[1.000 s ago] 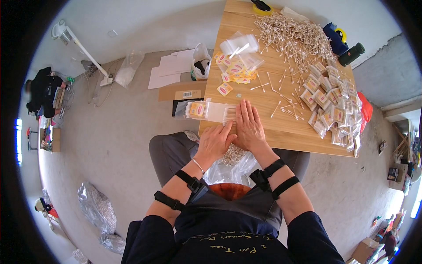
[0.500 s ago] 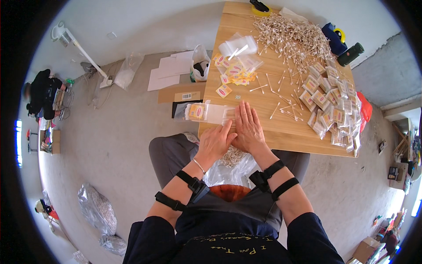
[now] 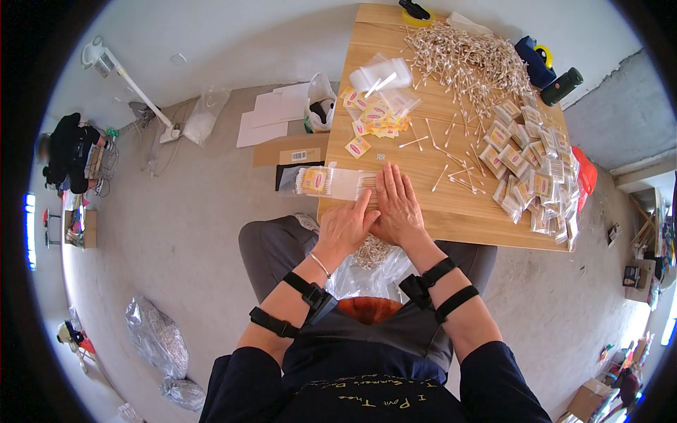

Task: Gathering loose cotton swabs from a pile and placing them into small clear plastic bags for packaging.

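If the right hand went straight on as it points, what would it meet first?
The right hand would likely meet the small pale square just past its fingers, then the yellow cards; depth is unclear.

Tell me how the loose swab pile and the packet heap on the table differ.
The loose swab pile is unwrapped; the packet heap is bagged in clear plastic. The packet heap shows yellow cards; the loose swab pile shows none. Both lie on the table.

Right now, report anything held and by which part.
The right hand lies flat, apparently empty; whether the left hand grips the near end of the cotton swabs cannot be told.
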`<state>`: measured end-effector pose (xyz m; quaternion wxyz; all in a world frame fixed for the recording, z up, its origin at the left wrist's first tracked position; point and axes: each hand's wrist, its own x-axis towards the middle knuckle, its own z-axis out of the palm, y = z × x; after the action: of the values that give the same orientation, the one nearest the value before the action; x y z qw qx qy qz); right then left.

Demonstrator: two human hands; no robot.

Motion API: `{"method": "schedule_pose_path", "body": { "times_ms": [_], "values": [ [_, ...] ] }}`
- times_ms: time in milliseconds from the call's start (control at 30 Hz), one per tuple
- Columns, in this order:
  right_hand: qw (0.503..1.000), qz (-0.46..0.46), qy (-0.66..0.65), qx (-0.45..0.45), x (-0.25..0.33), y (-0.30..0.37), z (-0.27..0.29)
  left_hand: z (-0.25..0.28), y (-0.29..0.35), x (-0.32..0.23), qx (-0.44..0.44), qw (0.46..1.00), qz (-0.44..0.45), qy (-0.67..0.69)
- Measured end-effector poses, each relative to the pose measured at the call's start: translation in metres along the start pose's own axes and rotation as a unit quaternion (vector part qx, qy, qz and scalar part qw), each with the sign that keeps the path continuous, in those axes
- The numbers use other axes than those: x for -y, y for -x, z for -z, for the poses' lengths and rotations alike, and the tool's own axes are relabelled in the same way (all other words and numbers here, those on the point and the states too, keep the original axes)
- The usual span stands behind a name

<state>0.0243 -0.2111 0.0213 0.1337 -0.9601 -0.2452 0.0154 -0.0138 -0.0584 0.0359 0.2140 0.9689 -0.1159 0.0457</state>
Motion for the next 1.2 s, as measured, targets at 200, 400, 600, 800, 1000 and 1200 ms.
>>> {"method": "schedule_pose_path", "body": {
  "times_ms": [200, 400, 600, 800, 1000, 1200],
  "values": [
    [0.999, 0.001, 0.039, -0.011, -0.003, 0.000, -0.007, 0.000, -0.002, 0.000, 0.008, 1.000, 0.005, 0.003],
    [0.999, 0.004, 0.031, -0.019, -0.003, 0.000, -0.007, 0.003, -0.006, -0.002, 0.034, 0.999, 0.020, -0.005],
    [0.999, 0.002, 0.035, -0.009, 0.000, 0.000, -0.003, 0.002, -0.005, 0.001, 0.032, 0.999, 0.017, 0.001],
    [0.999, 0.004, 0.047, -0.027, -0.002, 0.001, -0.004, 0.013, -0.014, -0.006, 0.103, 0.993, 0.065, -0.003],
    [1.000, 0.007, 0.010, -0.020, 0.001, 0.001, 0.000, 0.003, -0.017, 0.006, 0.059, 0.998, 0.024, 0.002],
    [1.000, -0.005, 0.014, -0.025, 0.004, 0.001, -0.001, 0.013, -0.024, 0.003, 0.116, 0.992, 0.049, -0.015]
  ]
}}
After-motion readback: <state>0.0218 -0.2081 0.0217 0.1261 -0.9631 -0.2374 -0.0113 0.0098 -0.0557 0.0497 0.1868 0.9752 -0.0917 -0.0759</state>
